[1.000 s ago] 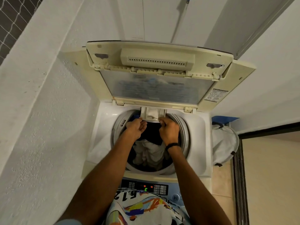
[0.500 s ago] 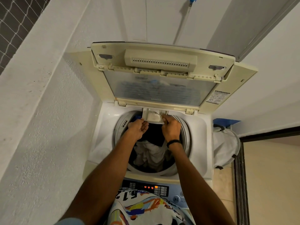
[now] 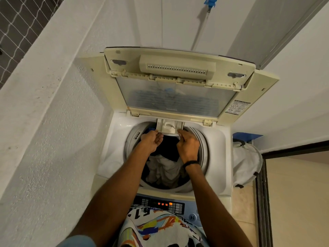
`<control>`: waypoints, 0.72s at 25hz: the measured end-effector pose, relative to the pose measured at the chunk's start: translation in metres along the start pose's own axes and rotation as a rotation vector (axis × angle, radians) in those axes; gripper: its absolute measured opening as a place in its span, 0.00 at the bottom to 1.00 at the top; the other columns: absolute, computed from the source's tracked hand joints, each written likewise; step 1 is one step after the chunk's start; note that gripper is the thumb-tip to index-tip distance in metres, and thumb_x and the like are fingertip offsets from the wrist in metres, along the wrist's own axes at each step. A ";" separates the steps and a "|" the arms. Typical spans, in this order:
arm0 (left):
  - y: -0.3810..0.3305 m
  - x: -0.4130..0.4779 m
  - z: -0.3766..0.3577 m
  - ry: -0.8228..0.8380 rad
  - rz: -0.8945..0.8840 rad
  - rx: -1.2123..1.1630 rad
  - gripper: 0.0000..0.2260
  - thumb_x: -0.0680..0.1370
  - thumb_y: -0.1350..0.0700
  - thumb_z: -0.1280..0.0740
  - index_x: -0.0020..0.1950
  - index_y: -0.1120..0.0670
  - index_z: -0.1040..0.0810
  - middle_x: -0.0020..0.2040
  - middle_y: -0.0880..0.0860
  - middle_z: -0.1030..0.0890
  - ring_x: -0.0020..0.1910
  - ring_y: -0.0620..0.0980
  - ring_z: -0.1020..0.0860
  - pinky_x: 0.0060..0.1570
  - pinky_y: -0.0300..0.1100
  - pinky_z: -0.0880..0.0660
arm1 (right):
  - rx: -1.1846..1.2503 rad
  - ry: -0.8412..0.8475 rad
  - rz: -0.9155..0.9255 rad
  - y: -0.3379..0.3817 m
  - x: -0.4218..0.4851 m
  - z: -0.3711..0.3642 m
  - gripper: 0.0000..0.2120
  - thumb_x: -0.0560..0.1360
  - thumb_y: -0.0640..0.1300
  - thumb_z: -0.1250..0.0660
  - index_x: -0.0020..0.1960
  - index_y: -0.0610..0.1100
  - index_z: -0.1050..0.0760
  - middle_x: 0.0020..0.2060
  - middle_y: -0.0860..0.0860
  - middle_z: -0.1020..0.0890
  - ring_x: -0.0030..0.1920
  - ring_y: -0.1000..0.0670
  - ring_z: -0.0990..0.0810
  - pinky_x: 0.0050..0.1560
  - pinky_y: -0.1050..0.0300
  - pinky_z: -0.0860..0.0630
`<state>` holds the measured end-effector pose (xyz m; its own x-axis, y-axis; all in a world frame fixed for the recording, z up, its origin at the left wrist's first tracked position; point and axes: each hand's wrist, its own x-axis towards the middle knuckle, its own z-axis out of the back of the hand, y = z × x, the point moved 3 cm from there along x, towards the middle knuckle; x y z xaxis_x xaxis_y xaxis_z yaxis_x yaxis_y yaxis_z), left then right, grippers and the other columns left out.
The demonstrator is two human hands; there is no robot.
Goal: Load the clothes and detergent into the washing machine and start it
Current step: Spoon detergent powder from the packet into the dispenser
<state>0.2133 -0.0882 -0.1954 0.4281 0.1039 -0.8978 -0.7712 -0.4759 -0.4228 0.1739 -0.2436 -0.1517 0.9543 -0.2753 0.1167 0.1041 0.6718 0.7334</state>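
A white top-load washing machine stands with its lid raised. Pale and dark clothes lie in the drum. At the back rim of the drum opening a small detergent drawer is pulled out, with something whitish inside. My left hand holds the drawer's front left corner, thumb on top and fingers curled beneath. My right hand, with a black band at the wrist, grips the front right corner with curled fingers.
The control panel at the front edge shows lit orange digits. A white textured wall hems the machine's left side. A pale laundry bag and a blue object sit to its right, beside a dark door frame.
My hands have moved apart from the middle of the drawer's front to its two corners. More of the drawer now shows between them.
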 end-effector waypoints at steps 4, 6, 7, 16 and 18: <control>-0.006 -0.021 0.004 0.021 -0.027 -0.054 0.05 0.82 0.61 0.38 0.54 0.60 0.23 0.41 0.56 0.20 0.39 0.49 0.21 0.43 0.41 0.22 | 0.250 -0.041 -0.279 0.001 -0.006 0.004 0.11 0.74 0.37 0.33 0.54 0.41 0.16 0.47 0.45 0.13 0.49 0.47 0.16 0.54 0.51 0.19; -0.018 -0.044 0.009 0.013 -0.101 -0.102 0.04 0.81 0.62 0.37 0.53 0.60 0.23 0.41 0.57 0.20 0.39 0.49 0.21 0.46 0.41 0.22 | 0.630 0.004 -0.540 0.003 -0.006 0.004 0.10 0.70 0.40 0.31 0.50 0.42 0.16 0.44 0.44 0.14 0.47 0.44 0.15 0.51 0.48 0.18; -0.028 -0.060 0.014 -0.002 -0.161 -0.125 0.04 0.80 0.64 0.36 0.52 0.60 0.22 0.40 0.57 0.20 0.39 0.49 0.21 0.46 0.41 0.21 | 0.823 0.013 -0.633 0.009 -0.005 0.004 0.09 0.69 0.40 0.31 0.48 0.40 0.16 0.43 0.42 0.14 0.46 0.42 0.16 0.49 0.48 0.18; -0.124 -0.271 0.153 -0.126 -0.985 -0.216 0.06 0.76 0.64 0.31 0.49 0.55 0.17 0.46 0.57 0.16 0.46 0.51 0.17 0.54 0.44 0.20 | 1.312 0.393 -0.626 0.195 -0.019 0.025 0.06 0.76 0.33 0.37 0.45 0.37 0.21 0.36 0.44 0.16 0.42 0.45 0.17 0.44 0.57 0.18; -0.128 -0.312 0.191 -0.227 -1.121 -0.218 0.05 0.77 0.62 0.31 0.51 0.55 0.17 0.48 0.58 0.15 0.47 0.52 0.17 0.54 0.45 0.20 | 1.329 0.527 -0.606 0.240 -0.034 0.023 0.08 0.76 0.33 0.39 0.45 0.37 0.21 0.34 0.45 0.16 0.39 0.47 0.17 0.43 0.58 0.18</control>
<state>0.0878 0.1072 0.1152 0.7077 0.7051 -0.0453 0.0930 -0.1565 -0.9833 0.1603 -0.0893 0.0360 0.8795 0.1858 -0.4382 0.4553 -0.5966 0.6609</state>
